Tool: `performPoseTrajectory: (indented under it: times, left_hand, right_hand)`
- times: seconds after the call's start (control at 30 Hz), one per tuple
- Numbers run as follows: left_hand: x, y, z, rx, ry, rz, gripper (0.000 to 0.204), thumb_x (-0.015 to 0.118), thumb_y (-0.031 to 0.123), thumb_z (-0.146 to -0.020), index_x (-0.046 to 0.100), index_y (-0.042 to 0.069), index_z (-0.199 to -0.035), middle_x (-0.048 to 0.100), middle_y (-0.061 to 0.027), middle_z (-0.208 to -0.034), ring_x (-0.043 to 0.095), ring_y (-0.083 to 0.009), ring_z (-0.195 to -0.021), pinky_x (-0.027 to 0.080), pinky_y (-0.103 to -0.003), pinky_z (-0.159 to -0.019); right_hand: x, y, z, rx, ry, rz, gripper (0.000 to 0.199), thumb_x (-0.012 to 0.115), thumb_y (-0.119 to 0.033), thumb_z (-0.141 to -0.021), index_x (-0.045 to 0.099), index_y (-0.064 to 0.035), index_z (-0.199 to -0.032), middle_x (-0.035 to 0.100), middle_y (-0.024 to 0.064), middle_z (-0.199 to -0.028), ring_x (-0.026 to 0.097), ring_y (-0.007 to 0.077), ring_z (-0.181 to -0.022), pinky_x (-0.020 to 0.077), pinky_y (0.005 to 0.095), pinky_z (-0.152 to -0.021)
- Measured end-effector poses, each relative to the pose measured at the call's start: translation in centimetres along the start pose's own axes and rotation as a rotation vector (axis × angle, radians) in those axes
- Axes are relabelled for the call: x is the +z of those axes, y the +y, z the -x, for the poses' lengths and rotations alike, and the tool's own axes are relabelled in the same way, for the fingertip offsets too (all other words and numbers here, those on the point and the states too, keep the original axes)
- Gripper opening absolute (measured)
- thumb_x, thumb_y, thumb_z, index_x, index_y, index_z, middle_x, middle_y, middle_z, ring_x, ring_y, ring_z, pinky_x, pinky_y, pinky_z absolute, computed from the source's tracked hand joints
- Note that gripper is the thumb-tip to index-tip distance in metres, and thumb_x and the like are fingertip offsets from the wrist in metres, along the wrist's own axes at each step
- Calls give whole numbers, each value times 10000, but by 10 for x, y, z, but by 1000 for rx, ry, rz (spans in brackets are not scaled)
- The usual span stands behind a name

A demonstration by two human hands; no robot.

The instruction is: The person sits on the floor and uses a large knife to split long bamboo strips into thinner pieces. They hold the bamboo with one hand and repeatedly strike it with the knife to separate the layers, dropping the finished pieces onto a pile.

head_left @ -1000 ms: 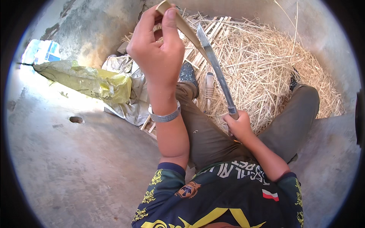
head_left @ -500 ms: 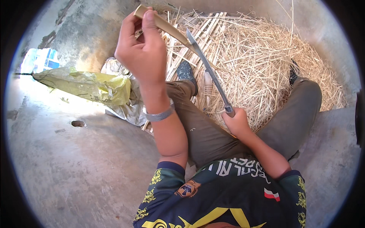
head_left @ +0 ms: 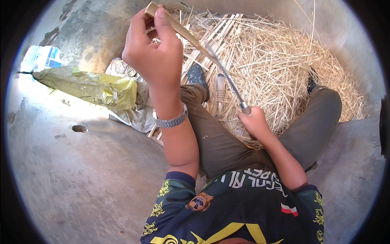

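My left hand (head_left: 156,44), raised at the upper left, pinches one end of a pale bamboo strip (head_left: 180,30) between thumb and fingers. The strip slants down to the right, away from the hand. My right hand (head_left: 255,122) is wrapped around the handle of a long knife (head_left: 232,83), in front of my lap. Its blade points up and left, and its tip end meets or overlaps the strip's lower part; whether they touch I cannot tell. Beneath both lies a heap of thin shavings (head_left: 276,69).
Split bamboo strips (head_left: 221,30) lie at the heap's left side. A bound, handle-like piece (head_left: 220,87) rests between my legs. To the left are a yellowish sack (head_left: 93,87), a blue-and-white pack (head_left: 42,59) and a hole (head_left: 80,129) in the concrete. A concrete wall stands behind.
The knife has turned so that less of its flat shows, and its tip has shifted slightly right and down. The left hand still holds the strip, moved slightly to the right.
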State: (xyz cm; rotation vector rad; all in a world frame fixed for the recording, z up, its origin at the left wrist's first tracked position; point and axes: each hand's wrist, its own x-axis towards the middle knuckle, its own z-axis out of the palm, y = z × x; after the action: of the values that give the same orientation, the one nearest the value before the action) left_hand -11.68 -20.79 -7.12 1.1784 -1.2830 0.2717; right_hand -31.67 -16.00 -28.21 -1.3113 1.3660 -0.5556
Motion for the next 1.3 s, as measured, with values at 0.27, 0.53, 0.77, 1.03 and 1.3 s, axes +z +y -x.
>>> performPoseTrajectory:
  times: [0.27,0.53,0.77,1.03,1.3]
  left_hand:
    - [-3,-19,-3,-54,64,169,179,657,111,-957,706,-43,-1034,727,-94,-899,684,-114,-827,576,-249,-698]
    - [0,4,3,4,-66,118,201,669,135,-960,705,-39,-1055,728,-83,-909,680,-107,-849,569,-237,-711]
    - [-8,-13,-1,-76,-30,233,204,671,136,-961,709,-37,-1062,724,-77,-909,664,-101,-824,559,-237,-727]
    - [0,1,-1,106,-31,-138,199,667,124,-958,711,-40,-1060,727,-79,-895,674,-104,-824,581,-259,-694]
    - [-6,-17,-6,-86,90,82,199,655,117,-961,705,-47,-1061,730,-87,-876,676,-105,-815,596,-259,-706]
  right_hand:
    - [-20,-35,13,-57,129,-412,270,672,-174,-863,529,-51,-669,492,4,-495,477,114,-378,365,295,-362]
    - [11,-8,0,-1,-33,-167,276,659,-190,-831,555,-22,-639,520,14,-535,466,104,-467,385,332,-463]
    - [-17,-45,25,-238,131,-68,270,658,-155,-823,546,-19,-618,510,-4,-547,444,65,-523,372,298,-505]
    - [16,-29,-6,191,-121,-197,250,645,-175,-840,572,-6,-670,556,15,-570,496,98,-524,410,312,-523]
    - [2,-71,18,-300,210,-283,231,666,-129,-872,583,-35,-678,541,-21,-582,458,44,-540,362,266,-506]
